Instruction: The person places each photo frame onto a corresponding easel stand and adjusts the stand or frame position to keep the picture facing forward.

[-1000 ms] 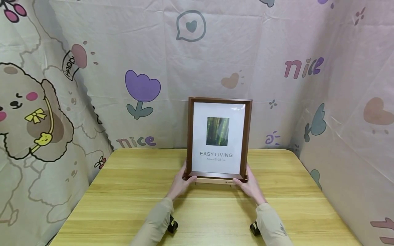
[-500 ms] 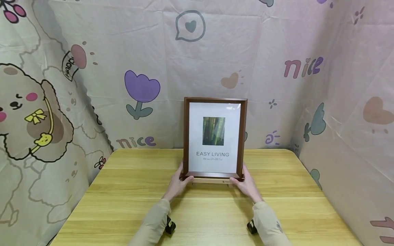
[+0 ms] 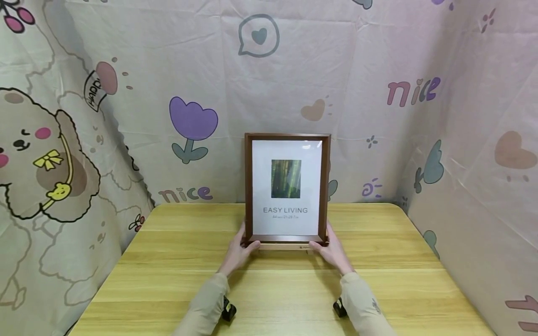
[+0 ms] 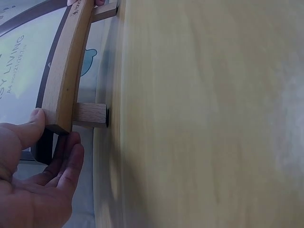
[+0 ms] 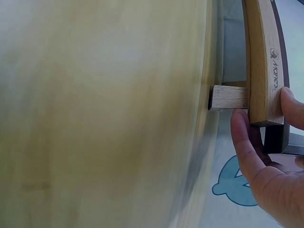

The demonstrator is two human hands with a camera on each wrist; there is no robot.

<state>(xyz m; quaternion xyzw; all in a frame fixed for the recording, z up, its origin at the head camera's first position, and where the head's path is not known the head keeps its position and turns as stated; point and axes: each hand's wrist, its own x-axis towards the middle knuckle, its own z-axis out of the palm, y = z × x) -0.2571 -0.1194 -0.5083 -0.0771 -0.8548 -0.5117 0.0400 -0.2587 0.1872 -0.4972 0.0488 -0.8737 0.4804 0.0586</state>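
Observation:
A brown picture frame stands upright near the middle of the table in the head view, with a white "EASY LIVING" insert. Its bottom edge sits on the pale wooden ledge of a small easel with short feet. My left hand grips the left end of the easel, thumb on the ledge front and fingers underneath. At the right end my right hand holds it the same way, thumb in front near the printed logo. The rest of the easel is hidden behind the frame.
The light wood table reaches back to a printed cloth hanging behind it. More patterned cloth hangs at the left and right sides. A black strap piece is on each sleeve.
The frame and easel have moved a little to the left, with both hands moving along and keeping their grip at the two ends.

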